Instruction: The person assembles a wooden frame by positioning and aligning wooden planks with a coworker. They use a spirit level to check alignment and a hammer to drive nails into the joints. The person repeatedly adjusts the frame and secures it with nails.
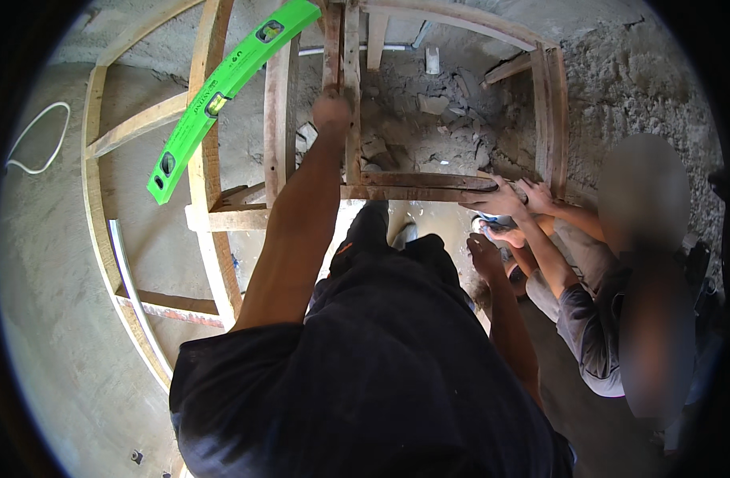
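Stretched forward, my left hand (333, 111) is closed on a narrow wooden upright (332, 48) of the timber frame. Next to it runs a second upright (352, 119). My right hand (485, 259) hangs low beside my body, below the bottom wooden rail (416, 193); its fingers are too small and dark to read, and I cannot make out anything in it. To the left of my left arm, a bright green spirit level (213, 103) slants across the wooden posts. Another person's hands (496, 197) rest on the right end of the bottom rail.
That person crouches close on my right. Broken rubble (432, 103) lies behind the frame, against a rough plaster wall (620, 88). More timber framing (98, 199) stands on the left, with a pale strip (130, 279) leaning there and a white cable loop (58, 107) farther left.
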